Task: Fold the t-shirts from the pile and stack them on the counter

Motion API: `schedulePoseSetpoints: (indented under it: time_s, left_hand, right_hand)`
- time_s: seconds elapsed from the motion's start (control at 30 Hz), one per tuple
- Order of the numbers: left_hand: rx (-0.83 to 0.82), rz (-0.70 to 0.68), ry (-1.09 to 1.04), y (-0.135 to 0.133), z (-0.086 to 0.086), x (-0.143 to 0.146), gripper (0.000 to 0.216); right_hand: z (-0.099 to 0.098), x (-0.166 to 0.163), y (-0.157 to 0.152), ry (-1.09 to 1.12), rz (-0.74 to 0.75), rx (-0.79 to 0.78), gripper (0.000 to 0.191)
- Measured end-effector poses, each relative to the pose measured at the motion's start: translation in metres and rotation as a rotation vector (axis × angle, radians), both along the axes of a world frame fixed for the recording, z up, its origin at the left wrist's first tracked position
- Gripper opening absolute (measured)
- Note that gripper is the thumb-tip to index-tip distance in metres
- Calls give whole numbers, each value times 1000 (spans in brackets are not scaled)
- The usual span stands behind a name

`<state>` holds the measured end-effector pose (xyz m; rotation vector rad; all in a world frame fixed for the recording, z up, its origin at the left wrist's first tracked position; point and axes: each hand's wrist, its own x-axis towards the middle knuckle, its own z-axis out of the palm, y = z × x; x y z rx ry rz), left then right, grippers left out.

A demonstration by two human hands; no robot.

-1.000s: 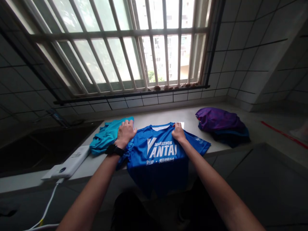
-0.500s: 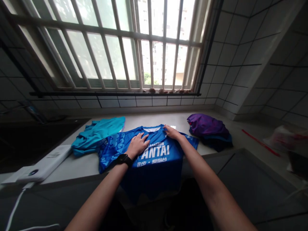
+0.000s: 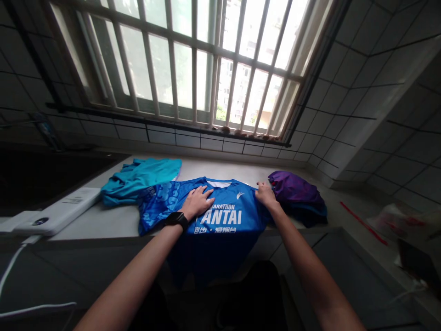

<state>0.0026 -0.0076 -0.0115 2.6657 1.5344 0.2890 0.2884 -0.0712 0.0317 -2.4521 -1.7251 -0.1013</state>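
Observation:
A blue printed T-shirt (image 3: 220,202) lies front side up on the counter, its lower part hanging down over the front edge. My left hand (image 3: 198,201), with a black watch (image 3: 177,220) on the wrist, rests flat on the chest beside the collar, fingers spread. At the shirt's right shoulder seam, my right hand (image 3: 266,193) is closed with curled fingers on the fabric and covers part of that sleeve. A teal garment (image 3: 139,179) lies crumpled by the left sleeve. Just right of my right hand sits a bunched purple garment (image 3: 296,187) on darker cloth.
A white power strip or box (image 3: 57,214) with a cable stands on the counter's left, near a dark sink (image 3: 51,179). A red strip (image 3: 363,223) and a plastic bag (image 3: 396,216) lie at right. Behind the counter (image 3: 220,166) is a barred window (image 3: 193,69).
My right hand has moved right from beside the collar to the shoulder and sleeve, and its fingers have curled closed. My left hand stays on the chest. The view has tilted.

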Motion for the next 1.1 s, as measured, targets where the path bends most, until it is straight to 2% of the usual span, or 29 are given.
schedulePoseSetpoints:
  time_s: [0.1,0.17,0.3,0.4,0.5,0.6,0.7,1.1]
  left_hand:
    - [-12,-6,-6,1,1,0,57]
    - [-20,0,-12,2,1,0,58]
    - [-30,23,-8,1,3,1,59]
    - [-39,26,-6,0,5,1,60]
    - [-36,22,-19,0,4,1,60]
    - [-14,14,-34,1,2,0,59]
    - [0,9,-46,3,-1,0,59]
    - [-11,21,-53,2,0,3,59]
  right_hand:
    - [-6,-6,1,43,44,-162,49]
    - [-10,-6,3,48,63,-187,43]
    - [-15,2,5,80,101,-172,44]
    - [-15,-2,6,82,53,-190,51]
    - [-18,-23,4,33,6,-135,61]
    - [-27,-50,0,55,83,-80,62]
    - [-36,-66,-4,126,107,-103,60]
    - [-37,-65,-8,146,105,-101,60]
